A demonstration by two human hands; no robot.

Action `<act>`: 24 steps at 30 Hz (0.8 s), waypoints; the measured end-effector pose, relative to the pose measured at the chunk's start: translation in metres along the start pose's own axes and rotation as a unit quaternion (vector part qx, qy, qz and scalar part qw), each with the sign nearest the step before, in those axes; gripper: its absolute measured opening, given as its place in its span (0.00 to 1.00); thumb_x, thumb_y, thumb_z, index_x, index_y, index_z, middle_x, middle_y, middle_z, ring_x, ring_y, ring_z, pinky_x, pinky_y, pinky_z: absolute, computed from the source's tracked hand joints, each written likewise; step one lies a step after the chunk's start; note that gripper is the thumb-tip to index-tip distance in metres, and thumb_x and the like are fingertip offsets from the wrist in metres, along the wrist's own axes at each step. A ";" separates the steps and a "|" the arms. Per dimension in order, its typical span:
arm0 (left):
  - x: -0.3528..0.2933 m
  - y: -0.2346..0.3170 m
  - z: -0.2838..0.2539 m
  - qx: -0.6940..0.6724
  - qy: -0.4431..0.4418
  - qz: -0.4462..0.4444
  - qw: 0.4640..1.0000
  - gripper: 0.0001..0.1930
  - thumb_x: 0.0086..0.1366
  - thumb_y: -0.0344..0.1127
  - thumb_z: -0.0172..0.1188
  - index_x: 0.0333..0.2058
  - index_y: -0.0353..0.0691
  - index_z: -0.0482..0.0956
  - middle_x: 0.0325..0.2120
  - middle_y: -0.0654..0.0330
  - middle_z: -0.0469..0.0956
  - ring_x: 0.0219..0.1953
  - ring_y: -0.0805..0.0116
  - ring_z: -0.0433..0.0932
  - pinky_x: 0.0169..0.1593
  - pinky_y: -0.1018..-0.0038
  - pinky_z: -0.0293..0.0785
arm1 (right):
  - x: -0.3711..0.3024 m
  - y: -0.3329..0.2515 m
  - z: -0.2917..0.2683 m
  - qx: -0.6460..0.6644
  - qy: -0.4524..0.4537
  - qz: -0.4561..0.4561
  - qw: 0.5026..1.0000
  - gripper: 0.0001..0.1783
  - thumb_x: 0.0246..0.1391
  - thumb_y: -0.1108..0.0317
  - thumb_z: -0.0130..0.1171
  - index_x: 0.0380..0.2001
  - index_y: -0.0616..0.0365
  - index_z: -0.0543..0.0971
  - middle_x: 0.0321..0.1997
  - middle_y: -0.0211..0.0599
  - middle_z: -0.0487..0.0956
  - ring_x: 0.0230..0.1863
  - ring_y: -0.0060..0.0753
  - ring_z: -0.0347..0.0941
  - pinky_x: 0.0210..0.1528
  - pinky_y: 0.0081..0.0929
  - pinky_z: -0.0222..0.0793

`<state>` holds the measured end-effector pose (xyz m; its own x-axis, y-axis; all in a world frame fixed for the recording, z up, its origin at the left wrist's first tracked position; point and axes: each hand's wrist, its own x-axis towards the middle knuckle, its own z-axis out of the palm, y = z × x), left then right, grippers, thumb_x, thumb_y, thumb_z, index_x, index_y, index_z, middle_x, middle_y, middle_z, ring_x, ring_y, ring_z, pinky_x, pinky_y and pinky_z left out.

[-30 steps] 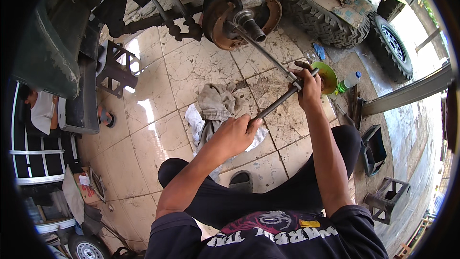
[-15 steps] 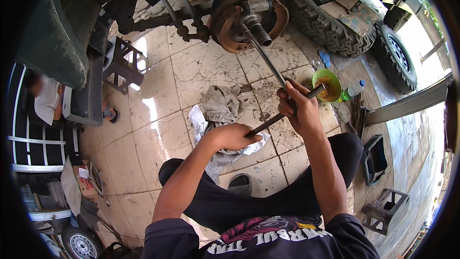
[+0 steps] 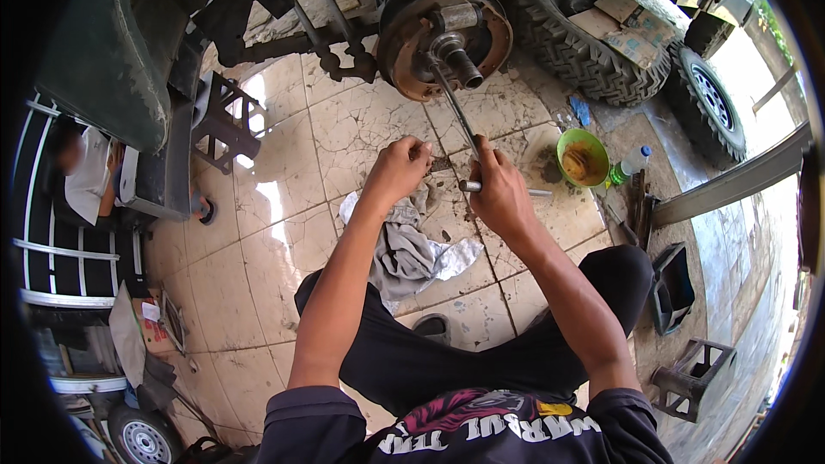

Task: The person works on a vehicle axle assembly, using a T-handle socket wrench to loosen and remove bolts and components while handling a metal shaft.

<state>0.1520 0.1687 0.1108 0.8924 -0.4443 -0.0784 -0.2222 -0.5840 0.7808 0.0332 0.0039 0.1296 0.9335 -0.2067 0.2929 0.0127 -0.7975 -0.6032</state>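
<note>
My right hand [image 3: 501, 193] is closed around a T-handle wrench [image 3: 455, 107] where its long shaft meets the crossbar. The crossbar's ends stick out on both sides of the fist. The shaft's far end meets the rusty brake assembly [image 3: 404, 56], below the protruding threaded hub spindle [image 3: 462, 64]; the exact contact is hard to make out. My left hand [image 3: 400, 174] is off the wrench, held up to its left with fingers curled in and nothing visible in them. Beneath it a crumpled grey rag [image 3: 404, 245] lies on the tiles.
To the right stand a green bowl [image 3: 584, 157] with brownish contents and a green bottle [image 3: 630, 165]. A large tyre [image 3: 593, 56] with cardboard on it lies at the far right. Plastic stools [image 3: 225, 125] stand at both sides. A person [image 3: 90, 172] is at the far left.
My left hand has let go of the crossbar and moved up and away from it. My right hand has shifted left with the wrench, and the crossbar has turned to lie nearly level.
</note>
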 end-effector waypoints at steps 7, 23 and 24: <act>0.019 -0.006 0.006 -0.065 -0.035 -0.007 0.997 0.17 0.71 0.42 0.50 0.36 0.30 0.77 0.28 0.58 0.81 0.28 0.72 0.78 0.36 0.75 0.74 | 0.001 -0.010 -0.009 -0.073 -0.035 -0.051 0.995 0.29 0.52 0.77 0.49 0.59 0.74 0.62 0.37 0.60 0.74 0.29 0.57 0.76 0.32 0.43 0.73; -0.029 0.041 0.004 -0.434 -0.023 -0.117 0.893 0.21 0.71 0.52 0.47 0.33 0.39 0.75 0.29 0.61 0.79 0.32 0.70 0.79 0.37 0.72 0.74 | 0.011 -0.003 -0.008 -0.183 -0.192 -0.051 0.963 0.36 0.52 0.75 0.46 0.63 0.80 0.52 0.46 0.71 0.70 0.27 0.55 0.79 0.29 0.40 0.78; -0.034 0.043 0.012 -0.486 0.002 -0.088 0.870 0.20 0.71 0.51 0.47 0.33 0.39 0.75 0.29 0.61 0.78 0.33 0.69 0.78 0.39 0.71 0.74 | 0.010 0.006 -0.006 -0.171 -0.175 -0.059 0.968 0.36 0.51 0.75 0.46 0.63 0.80 0.51 0.46 0.72 0.70 0.28 0.56 0.79 0.30 0.41 0.78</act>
<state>0.1072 0.1509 0.1397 0.8811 -0.4016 -0.2497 0.3531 0.2074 0.9123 0.0403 -0.0062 0.1331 0.9978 0.0540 0.0395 0.0630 -0.9569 -0.2834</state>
